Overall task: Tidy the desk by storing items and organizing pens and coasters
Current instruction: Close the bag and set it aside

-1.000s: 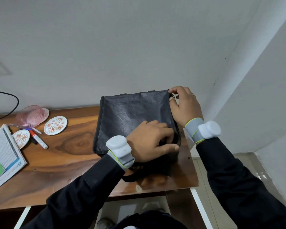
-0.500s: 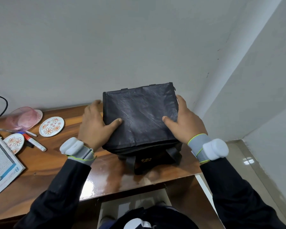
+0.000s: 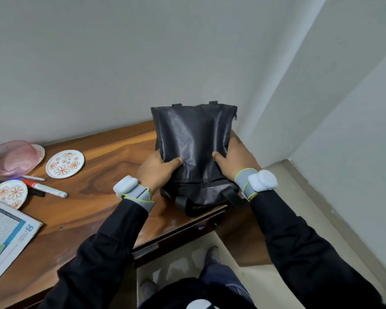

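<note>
Head camera: black bag (image 3: 194, 141) gripped from both sides at the right end of the wooden desk (image 3: 112, 152).
I see the left hand (image 3: 156, 170) and right hand (image 3: 236, 161) each clasping a side of the bag, thumbs pressed on its upper face. A flowered coaster (image 3: 65, 163), a second coaster (image 3: 9, 194) and a red-capped marker (image 3: 45, 188) lie well apart to the left, near a pink basket (image 3: 11, 158) and a booklet (image 3: 5, 226).

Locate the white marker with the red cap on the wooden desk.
The white marker lies on the wooden desk's left side in the head view, between two round floral coasters, before the pink plastic basket.
</note>
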Demonstrator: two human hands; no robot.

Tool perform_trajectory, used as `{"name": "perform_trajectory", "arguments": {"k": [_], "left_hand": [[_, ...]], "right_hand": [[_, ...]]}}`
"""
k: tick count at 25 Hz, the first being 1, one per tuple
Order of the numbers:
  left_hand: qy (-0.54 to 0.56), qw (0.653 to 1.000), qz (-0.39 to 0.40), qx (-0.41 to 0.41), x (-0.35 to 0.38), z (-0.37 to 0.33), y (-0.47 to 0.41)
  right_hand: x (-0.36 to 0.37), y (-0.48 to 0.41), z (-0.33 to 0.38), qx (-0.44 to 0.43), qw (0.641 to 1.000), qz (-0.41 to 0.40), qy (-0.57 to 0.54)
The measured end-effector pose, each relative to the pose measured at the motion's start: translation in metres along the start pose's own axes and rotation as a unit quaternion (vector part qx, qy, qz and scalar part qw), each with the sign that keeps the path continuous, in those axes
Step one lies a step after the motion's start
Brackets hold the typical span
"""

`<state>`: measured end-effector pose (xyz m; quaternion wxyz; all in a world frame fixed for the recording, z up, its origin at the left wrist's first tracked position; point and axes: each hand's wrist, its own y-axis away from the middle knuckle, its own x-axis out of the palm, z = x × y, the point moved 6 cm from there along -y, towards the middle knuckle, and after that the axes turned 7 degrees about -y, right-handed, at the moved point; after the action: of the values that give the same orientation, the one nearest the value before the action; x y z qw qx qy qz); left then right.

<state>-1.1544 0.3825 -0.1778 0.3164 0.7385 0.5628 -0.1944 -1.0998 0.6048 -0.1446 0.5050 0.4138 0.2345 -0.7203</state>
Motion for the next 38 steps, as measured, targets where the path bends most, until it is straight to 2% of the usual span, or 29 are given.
{"name": "perform_trajectory", "arguments": {"k": [3, 6, 12, 17, 21, 27, 38], "left_hand": [[-0.086, 0.996, -0.005, 0.036, 0.000, -0.003, 0.009], [-0.074, 0.994, -0.007, 0.077, 0.000, -0.009, 0.027], [-0.020, 0.989, -0.004, 0.146, 0.007, -0.035, 0.088], [-0.037, 0.982, -0.007, 0.185, 0.049, -0.061, 0.178], [-0.075, 0.978, 0.042, 0.189, 0.110, -0.063, 0.254], [-0.155, 0.971, 0.112, 0.142, 0.179, -0.029, 0.310], [-0.250, 0.943, 0.203, 0.087, 0.225, 0.031, 0.316]], "right_hand": [[0.006, 0.031, 0.005, 0.005, 0.999, -0.032, 0.027], [0.007, 0.059, 0.008, 0.011, 0.996, -0.059, 0.067], [-0.007, 0.119, -0.007, -0.012, 0.997, -0.079, -0.017], [-0.042, 0.212, -0.057, -0.024, 0.988, -0.135, -0.065], [-0.052, 0.292, -0.124, 0.016, 0.989, -0.129, -0.073], [-0.015, 0.359, -0.191, 0.086, 0.989, -0.089, -0.080], [0.063, 0.388, -0.234, 0.173, 0.980, -0.030, -0.098]]}}
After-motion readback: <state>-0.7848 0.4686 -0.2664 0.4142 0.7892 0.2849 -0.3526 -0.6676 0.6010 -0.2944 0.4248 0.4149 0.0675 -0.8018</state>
